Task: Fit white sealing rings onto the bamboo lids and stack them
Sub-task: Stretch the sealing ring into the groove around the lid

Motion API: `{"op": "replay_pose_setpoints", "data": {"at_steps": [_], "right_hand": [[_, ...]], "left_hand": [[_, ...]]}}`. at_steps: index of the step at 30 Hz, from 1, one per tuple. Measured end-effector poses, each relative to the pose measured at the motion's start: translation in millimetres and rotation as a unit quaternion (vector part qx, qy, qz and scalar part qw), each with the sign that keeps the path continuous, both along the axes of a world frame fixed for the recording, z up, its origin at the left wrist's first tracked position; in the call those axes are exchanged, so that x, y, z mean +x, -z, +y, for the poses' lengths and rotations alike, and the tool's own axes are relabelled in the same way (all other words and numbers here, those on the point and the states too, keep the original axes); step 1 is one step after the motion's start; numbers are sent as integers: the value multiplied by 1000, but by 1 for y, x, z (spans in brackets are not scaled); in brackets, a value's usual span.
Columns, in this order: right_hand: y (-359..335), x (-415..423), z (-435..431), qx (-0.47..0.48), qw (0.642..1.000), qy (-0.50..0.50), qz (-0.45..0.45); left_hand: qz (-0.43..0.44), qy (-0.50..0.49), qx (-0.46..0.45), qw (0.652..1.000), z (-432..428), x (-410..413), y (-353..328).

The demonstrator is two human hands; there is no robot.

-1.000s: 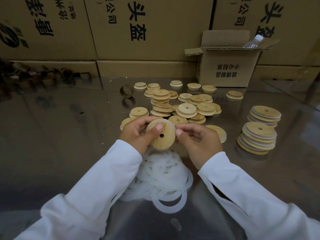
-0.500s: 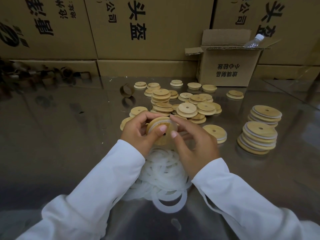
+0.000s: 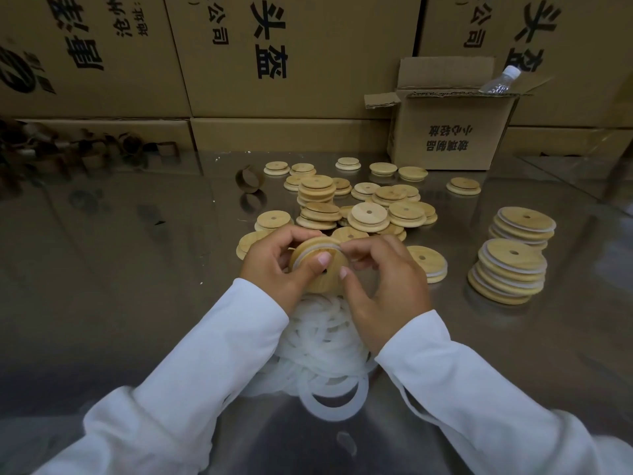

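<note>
- The left hand [image 3: 274, 265] holds a round wooden lid [image 3: 335, 258] by its edge, with the fingers curled round the back and the thumb pressed on the flat front
- The right hand [image 3: 387, 286] pinches the same lid from the other side, with its thumb on the front and its fingertips at the top edge
- A white ring [image 3: 317, 250] sits round the top part of the lid, right where the right fingertips touch it; I cannot tell if it goes all the way round
- The lid is up in the air, tipped toward the camera, above a pile of white rings [image 3: 318, 344] that lies on the shiny table [image 3: 120, 286] between the two white sleeves [image 3: 191, 371]
- Behind the hands is a heap of loose lids [image 3: 373, 214], some lying flat and some in little piles
- One lid with a ring [image 3: 428, 262] lies just beside the right hand
- Farther right stand two stacks of lids with white rings on them, a near stack [image 3: 510, 269] and a far stack [image 3: 524, 226]
- A small open box [image 3: 448, 132] stands at the back of the table, and a clear bottle [image 3: 500, 80] pokes out of its top
- A short brown cardboard roll [image 3: 249, 178] lies left of the heap
- Big brown boxes [image 3: 291, 53] make a wall behind it all
</note>
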State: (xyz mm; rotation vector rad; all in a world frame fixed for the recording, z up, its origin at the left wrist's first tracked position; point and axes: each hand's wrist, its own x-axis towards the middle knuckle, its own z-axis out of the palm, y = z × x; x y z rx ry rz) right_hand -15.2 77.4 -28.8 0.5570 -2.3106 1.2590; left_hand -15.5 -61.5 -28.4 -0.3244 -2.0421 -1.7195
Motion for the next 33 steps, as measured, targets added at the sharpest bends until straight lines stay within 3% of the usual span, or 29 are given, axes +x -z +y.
{"op": "replay_pose_setpoints", "data": {"at_steps": [10,19,33], "right_hand": [[-4,-5,2,-131,972,-72,-181],[0,-7,2,-66,993,-23,-93],[-2,-13,3,-111,977,-110,-144]], "left_hand": [[7,-27,-77,997,-3,0,-1],[-8,-16,-62,998,-1,0,0],[-39,-14,-45,998,-7,3,-9]]}}
